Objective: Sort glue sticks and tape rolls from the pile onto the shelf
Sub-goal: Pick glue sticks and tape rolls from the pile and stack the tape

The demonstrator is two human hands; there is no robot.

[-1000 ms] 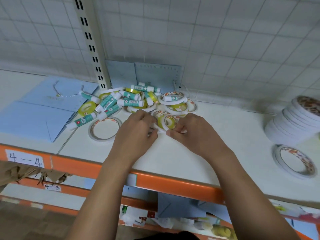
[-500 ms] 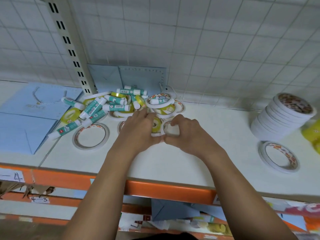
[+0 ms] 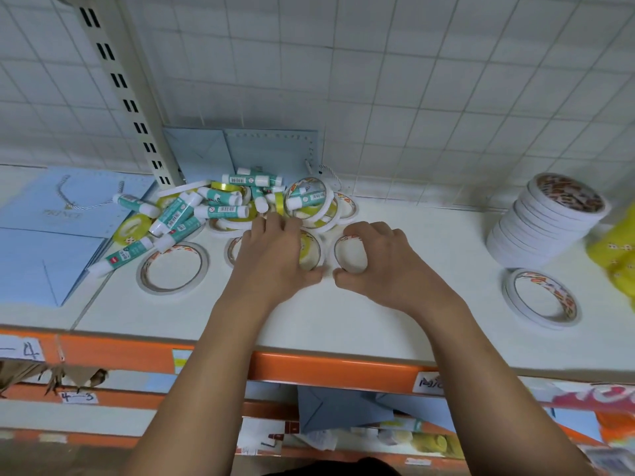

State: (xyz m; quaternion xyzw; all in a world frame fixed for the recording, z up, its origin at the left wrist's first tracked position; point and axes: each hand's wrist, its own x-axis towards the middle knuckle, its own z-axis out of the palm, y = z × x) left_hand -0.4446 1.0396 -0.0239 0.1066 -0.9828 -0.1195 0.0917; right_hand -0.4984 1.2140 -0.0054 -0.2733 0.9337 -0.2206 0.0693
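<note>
Head view.

- Right hand [image 3: 388, 266] is curled round a white roll [image 3: 350, 254]: thumb on the near rim, fingers over the far rim. The roll lies flat on the shelf [image 3: 343, 321], not yet lifted.
- Left hand [image 3: 275, 259] lies just left of that grip, spread over a yellow roll [image 3: 309, 249] nested in a wider white ring. Thumb is at the ring's near edge. Its palm hides whether it pinches anything, so I cannot tell.
- Pile [image 3: 240, 207] sits just beyond and left of the grip, with glue sticks [image 3: 221, 211] lying crosswise over more rolls. One loose roll [image 3: 173, 267] lies flat further left.

Handling, as a judgement:
- The rolls look light, thin and stiff. A rim-to-rim pinch like the one shown should hold, or a finger hooked through the core.
- The flat sides look smooth, so stacked rolls may slide.
- The sticks are light and round and likely to roll. Take them at mid-barrel.

Holders:
- No bin or tray is visible; the shelf board carries everything.
- Well right of the grip stands a leaning stack [image 3: 546, 228] of white rolls, and a lone roll [image 3: 543, 298] lies flat in front of it.
- Yellow goods [image 3: 615, 255] at the far right are too blurred to name.
</note>
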